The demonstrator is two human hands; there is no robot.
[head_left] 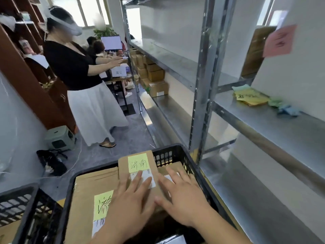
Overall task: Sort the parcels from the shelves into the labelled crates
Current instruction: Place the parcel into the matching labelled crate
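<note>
A black plastic crate stands low in the middle of the view, packed with brown cardboard parcels. A small parcel with a yellow-green handwritten note and a white shipping label leans tilted on top of the others. My left hand lies flat on its lower part, fingers spread over the white label. My right hand rests flat beside it, partly on this parcel and partly on the parcel to its right. A larger flat parcel with its own yellow-green note fills the crate's left side.
A second black crate stands at the lower left. Metal shelving runs along the right, with stacked boxes farther back and coloured notes on a shelf. A person in a white skirt stands in the aisle by a green stool.
</note>
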